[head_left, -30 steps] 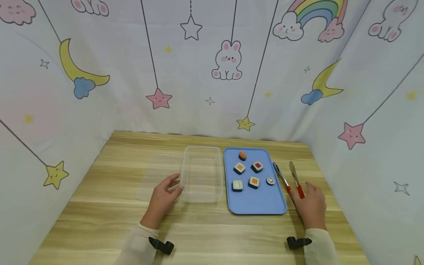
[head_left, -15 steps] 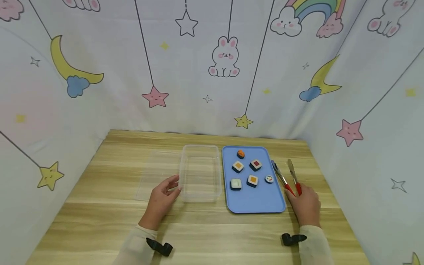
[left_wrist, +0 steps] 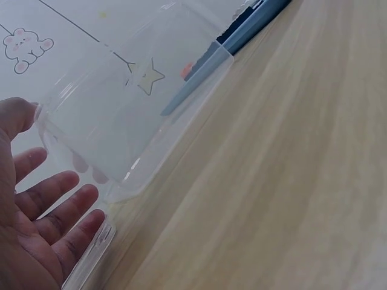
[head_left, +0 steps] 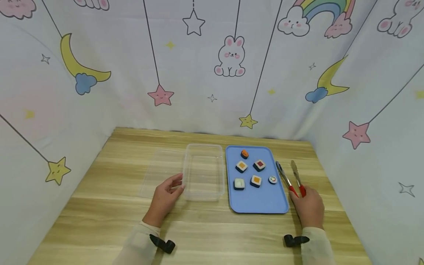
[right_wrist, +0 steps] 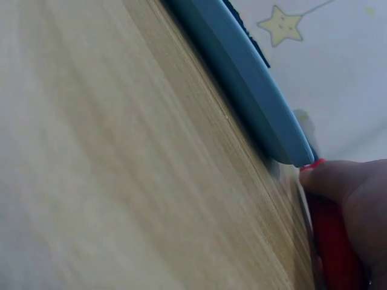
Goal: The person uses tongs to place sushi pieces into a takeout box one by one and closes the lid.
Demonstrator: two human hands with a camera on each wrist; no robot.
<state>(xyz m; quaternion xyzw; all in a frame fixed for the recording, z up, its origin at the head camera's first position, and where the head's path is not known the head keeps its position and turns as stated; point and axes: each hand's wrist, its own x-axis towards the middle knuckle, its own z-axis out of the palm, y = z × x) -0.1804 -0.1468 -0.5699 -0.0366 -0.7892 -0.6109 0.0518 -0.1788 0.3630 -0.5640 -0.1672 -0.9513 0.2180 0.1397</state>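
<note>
My right hand [head_left: 309, 208] holds a pair of tongs [head_left: 297, 176] by its red handles, right of the blue tray; its metal arms are spread. In the right wrist view my thumb [right_wrist: 338, 180] presses on a red handle [right_wrist: 332, 248]. At the left side of a clear plastic container [head_left: 222, 171] is my left hand [head_left: 164, 198]. Its thumb [left_wrist: 21, 115] touches the container's rim in the left wrist view, with the other fingers loosely extended beside the wall. On the blue tray [head_left: 258, 202] sit several sushi pieces, among them one with an orange top [head_left: 244, 154].
A flat transparent lid [head_left: 159, 169] lies on the wooden table [head_left: 205, 235], left of the container and partly behind my left hand. White cloth [head_left: 198, 70] printed with stars and rabbits hangs behind the table and along both sides.
My right hand has settled onto the tongs' red handles and drawn the two arms slightly closer together. The left hand stays by the container. The head view has shifted slightly.
</note>
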